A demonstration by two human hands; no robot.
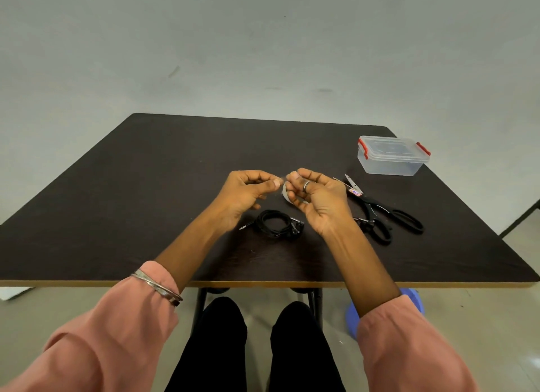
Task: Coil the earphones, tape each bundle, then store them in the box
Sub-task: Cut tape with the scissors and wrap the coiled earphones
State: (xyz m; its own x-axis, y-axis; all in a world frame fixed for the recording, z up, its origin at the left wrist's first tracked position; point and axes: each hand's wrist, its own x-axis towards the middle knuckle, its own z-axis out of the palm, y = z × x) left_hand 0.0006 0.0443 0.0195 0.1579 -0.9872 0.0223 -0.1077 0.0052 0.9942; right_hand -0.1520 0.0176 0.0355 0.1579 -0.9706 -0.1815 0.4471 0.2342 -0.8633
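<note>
Table [146, 202] dark, everything on its right half. Box [393, 155] — clear, red latches, lid on — sits far right, well apart from the hands. Scissors [380, 213] just right of the right hand [317, 200]. Coiled earphones [277, 224] lie below and between both hands, plug pointing left, about equally near each. Right hand grips the tape roll [285, 195]; left hand [248, 191] pinches what looks like the tape end — strip itself too faint to tell.

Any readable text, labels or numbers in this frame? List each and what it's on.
None readable.
Scissors: small red and blue sticker near the pivot, too small and blurred to read.
Box, earphones, table: no print visible.
</note>
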